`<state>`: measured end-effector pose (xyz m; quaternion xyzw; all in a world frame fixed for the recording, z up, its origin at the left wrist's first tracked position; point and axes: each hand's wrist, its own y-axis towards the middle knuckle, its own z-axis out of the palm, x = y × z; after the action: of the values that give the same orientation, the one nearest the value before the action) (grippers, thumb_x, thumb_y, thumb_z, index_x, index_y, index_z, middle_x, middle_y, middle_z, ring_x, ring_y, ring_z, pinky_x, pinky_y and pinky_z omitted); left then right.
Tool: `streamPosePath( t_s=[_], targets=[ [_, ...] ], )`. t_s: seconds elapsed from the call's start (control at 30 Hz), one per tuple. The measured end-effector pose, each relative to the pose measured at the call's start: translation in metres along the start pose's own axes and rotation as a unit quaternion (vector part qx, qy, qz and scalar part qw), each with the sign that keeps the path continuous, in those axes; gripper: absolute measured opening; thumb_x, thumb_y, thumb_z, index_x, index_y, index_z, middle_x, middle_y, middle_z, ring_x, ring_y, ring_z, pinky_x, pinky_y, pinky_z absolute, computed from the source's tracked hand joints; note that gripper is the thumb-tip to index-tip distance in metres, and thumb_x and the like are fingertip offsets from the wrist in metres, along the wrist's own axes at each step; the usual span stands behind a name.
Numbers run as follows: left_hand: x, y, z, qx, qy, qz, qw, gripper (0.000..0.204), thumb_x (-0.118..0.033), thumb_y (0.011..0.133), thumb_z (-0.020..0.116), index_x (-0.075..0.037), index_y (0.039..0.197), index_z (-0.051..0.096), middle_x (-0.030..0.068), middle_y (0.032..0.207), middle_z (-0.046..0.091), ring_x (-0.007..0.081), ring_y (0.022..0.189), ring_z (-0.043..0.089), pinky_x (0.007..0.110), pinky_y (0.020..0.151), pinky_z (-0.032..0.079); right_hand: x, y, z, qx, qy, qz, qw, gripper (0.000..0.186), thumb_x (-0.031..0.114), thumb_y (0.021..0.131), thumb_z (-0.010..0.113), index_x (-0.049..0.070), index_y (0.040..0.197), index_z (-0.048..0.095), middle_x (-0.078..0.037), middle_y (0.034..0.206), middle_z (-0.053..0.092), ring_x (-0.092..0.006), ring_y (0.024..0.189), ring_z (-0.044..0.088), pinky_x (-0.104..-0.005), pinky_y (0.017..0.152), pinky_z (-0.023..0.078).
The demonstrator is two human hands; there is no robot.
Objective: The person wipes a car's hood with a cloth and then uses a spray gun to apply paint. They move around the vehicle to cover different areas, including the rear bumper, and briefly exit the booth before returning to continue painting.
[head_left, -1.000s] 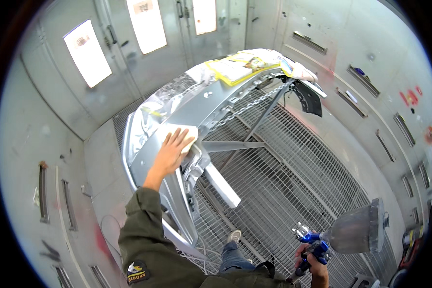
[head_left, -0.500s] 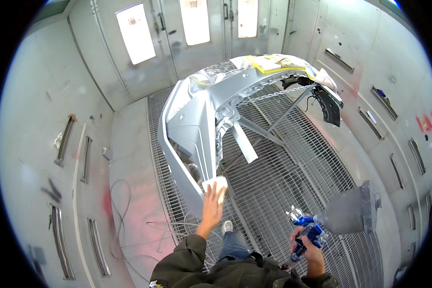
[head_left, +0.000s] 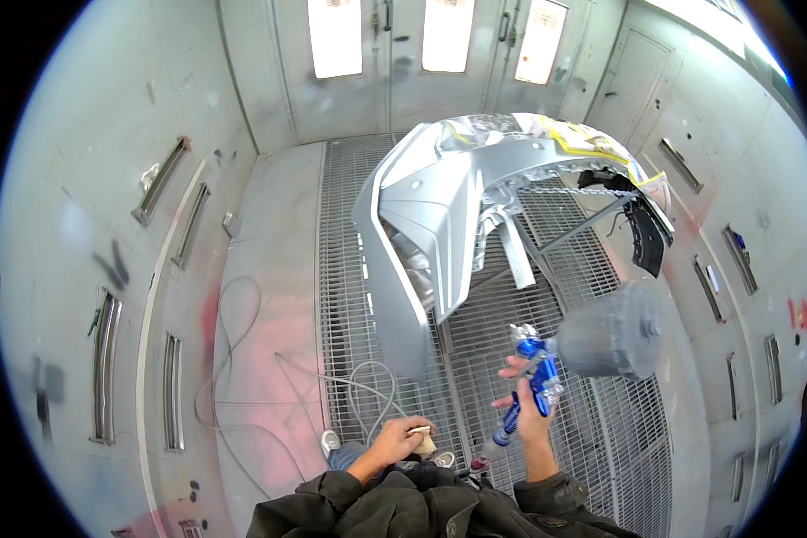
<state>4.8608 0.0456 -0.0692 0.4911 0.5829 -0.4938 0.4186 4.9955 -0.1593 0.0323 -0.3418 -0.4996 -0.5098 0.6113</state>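
A silver-grey car bumper [head_left: 498,170] stands beyond my hands, resting on a metal stand, with its near corner pointing toward me. Plastic film and yellow-edged masking paper [head_left: 587,139] cover part of its far side. Close to my body, my left hand [head_left: 394,443] is closed on a folded cream-coloured cloth [head_left: 424,439], apart from the bumper. My right hand [head_left: 531,423] holds a blue and silver spray gun [head_left: 538,377] by the handle, some of its fingers stretched toward the front. A large grey paint cup [head_left: 605,332] sticks out to the gun's right.
Metal floor grating [head_left: 592,430] runs beneath the bumper and stand. A grey hose [head_left: 233,359] loops over the pink-stained floor at left. Pale booth walls with metal handles [head_left: 108,368] enclose both sides; doors with bright windows [head_left: 448,36] stand at the back.
My left hand has drawn back from the bumper's near end to my body, bringing the cloth. The spray gun has come up and leftward in my right hand. The view has turned left.
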Motion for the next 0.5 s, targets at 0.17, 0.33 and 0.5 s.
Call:
streamPosePath(
  t_s=[0.17,0.33,0.5],
  targets=[
    [-0.007,-0.03,-0.085,-0.009,0.015,0.035,0.999,0.021,-0.013,0.08,0.062,-0.002,0.095,0.071,0.0105,0.09,0.071,0.0178,0.081,0.067,0.029,0.073,0.052,-0.058,0.009,0.127,0.046,0.061,0.084,0.994,0.023,0.011,0.096,0.055,-0.002,0.115,0.058,-0.013,0.114,0.063,-0.019,0.095,0.063,-0.0324,0.057,0.06],
    [0.044,-0.085,-0.194,-0.011,0.062,-0.022,0.998,0.028,-0.031,0.084,0.069,-0.005,0.095,0.073,0.0113,0.086,0.072,0.0224,0.077,0.069,0.032,0.07,0.053,-0.109,0.017,0.25,0.021,0.067,0.12,0.99,0.023,0.013,0.095,0.056,0.001,0.115,0.058,-0.013,0.112,0.064,-0.0186,0.091,0.063,-0.0339,0.056,0.06],
    [0.085,-0.111,-0.287,0.024,0.043,-0.09,0.995,0.032,-0.035,0.084,0.07,-0.004,0.091,0.073,0.0106,0.08,0.071,0.0239,0.073,0.07,0.031,0.066,0.052,-0.145,0.008,0.281,-0.167,0.034,0.089,0.981,0.023,0.012,0.095,0.057,0.0,0.114,0.057,-0.012,0.108,0.065,-0.0178,0.09,0.063,-0.0326,0.053,0.059]
  ],
)
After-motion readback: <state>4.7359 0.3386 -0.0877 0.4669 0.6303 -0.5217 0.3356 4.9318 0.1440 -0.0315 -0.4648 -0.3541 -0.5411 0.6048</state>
